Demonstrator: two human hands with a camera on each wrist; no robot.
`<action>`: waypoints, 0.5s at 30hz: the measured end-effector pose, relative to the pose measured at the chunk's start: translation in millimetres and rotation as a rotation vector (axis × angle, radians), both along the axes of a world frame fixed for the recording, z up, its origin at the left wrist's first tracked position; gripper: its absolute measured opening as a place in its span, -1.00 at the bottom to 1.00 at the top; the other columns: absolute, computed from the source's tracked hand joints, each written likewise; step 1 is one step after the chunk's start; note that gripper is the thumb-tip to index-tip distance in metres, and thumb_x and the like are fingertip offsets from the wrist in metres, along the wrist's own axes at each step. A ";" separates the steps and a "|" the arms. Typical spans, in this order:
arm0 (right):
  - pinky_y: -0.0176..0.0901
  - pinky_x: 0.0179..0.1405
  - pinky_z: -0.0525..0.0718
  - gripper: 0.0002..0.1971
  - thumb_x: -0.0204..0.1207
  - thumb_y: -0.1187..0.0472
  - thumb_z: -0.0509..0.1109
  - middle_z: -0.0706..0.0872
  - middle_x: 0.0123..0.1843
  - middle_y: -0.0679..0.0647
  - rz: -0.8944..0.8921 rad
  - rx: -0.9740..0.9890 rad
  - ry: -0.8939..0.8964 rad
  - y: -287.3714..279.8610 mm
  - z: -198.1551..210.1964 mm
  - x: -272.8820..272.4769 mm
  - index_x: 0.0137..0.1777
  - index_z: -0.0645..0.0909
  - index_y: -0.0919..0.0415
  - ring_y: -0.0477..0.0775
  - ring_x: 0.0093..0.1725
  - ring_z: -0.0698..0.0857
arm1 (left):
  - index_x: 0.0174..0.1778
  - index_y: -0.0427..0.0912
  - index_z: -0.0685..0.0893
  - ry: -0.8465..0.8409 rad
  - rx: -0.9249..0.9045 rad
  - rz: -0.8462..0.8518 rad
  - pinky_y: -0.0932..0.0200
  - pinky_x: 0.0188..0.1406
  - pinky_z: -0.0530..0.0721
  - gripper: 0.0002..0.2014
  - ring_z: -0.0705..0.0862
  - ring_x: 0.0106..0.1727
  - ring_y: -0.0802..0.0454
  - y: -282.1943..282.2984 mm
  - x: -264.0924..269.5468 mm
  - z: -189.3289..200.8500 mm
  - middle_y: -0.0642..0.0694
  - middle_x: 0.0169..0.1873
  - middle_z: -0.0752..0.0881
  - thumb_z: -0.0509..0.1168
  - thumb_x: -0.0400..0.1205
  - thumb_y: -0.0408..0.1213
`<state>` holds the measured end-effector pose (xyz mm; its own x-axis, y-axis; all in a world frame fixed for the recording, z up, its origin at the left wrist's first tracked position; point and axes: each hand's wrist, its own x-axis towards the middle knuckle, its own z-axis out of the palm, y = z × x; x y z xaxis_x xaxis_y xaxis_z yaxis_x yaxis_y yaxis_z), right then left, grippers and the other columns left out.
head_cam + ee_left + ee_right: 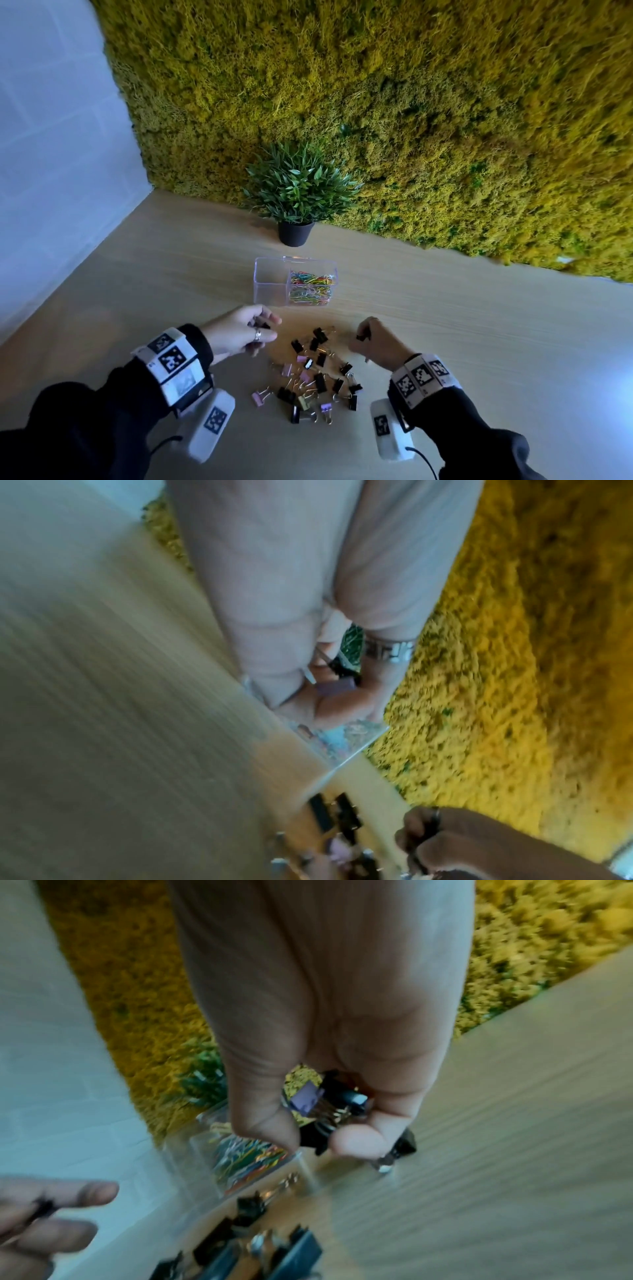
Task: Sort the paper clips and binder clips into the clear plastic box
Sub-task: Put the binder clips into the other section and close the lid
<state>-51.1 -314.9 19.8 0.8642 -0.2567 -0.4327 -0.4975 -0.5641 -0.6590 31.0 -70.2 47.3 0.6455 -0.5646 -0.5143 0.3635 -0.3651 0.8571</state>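
A clear plastic box [270,284] stands on the wooden table; its right compartment holds coloured paper clips [311,287], its left compartment looks empty. Black, pink and purple binder clips [317,375] lie scattered in a pile in front of it. My left hand [251,329] hovers left of the pile, just below the box, fingers curled round binder clips [337,680]. My right hand [368,337] is right of the pile, fist closed on several binder clips [329,1104], black and purple. Both wrist views are blurred.
A potted green plant [298,198] stands behind the box against a yellow-green moss wall [411,102]. A white wall [51,137] runs along the left. Bare table [479,342] stretches to the right.
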 end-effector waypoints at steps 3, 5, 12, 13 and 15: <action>-0.31 -0.56 0.43 -0.64 0.52 0.49 0.27 0.43 -0.47 0.12 -0.151 0.293 -0.073 -9.1 4.9 -5.8 -0.49 0.37 0.24 -0.02 -0.57 0.47 | 0.11 -0.27 0.55 0.226 -0.168 0.088 0.37 -0.65 0.41 -0.81 0.38 -0.50 0.16 -1.4 -0.1 10.4 -0.05 -0.37 0.45 0.21 0.61 -0.52; -0.25 -0.55 0.42 -0.63 0.54 0.55 0.16 0.39 -0.44 0.16 -0.362 0.663 -0.152 -12.9 8.6 -10.3 -0.49 0.36 0.27 0.01 -0.56 0.44 | 0.03 -0.23 0.55 0.316 -0.227 0.117 0.39 -0.72 0.32 -0.88 0.34 -0.58 0.19 -2.0 1.3 13.5 -0.02 -0.42 0.46 0.19 0.63 -0.47; -0.23 -0.37 0.73 -0.35 -0.42 0.55 0.62 0.60 -0.30 0.22 -0.729 1.578 -0.274 -16.6 21.7 -11.7 -0.21 0.52 0.40 0.11 -0.30 0.61 | -0.23 -0.25 0.49 0.425 -0.297 0.173 0.41 -0.80 0.27 -0.84 0.33 -0.66 0.21 -4.7 2.4 22.4 -0.05 -0.43 0.51 0.12 0.66 -0.35; -0.19 -0.27 0.75 -0.36 -0.42 0.56 0.62 0.62 -0.31 0.23 -0.721 1.628 -0.283 -14.6 24.3 -11.8 -0.21 0.55 0.44 0.13 -0.28 0.63 | -0.17 -0.30 0.53 0.418 -0.314 0.194 0.41 -0.81 0.28 -0.84 0.35 -0.65 0.21 -5.0 3.0 24.2 -0.07 -0.40 0.51 0.08 0.67 -0.40; -0.03 -0.18 0.78 -0.44 -0.38 0.56 0.63 0.66 -0.32 0.28 -0.681 1.703 -0.313 -7.4 31.3 -12.6 -0.25 0.65 0.53 0.21 -0.30 0.72 | 0.05 -0.34 0.59 0.389 -0.345 0.224 0.39 -0.80 0.29 -0.76 0.39 -0.63 0.19 -7.2 4.2 28.9 -0.10 -0.38 0.53 0.02 0.65 -0.52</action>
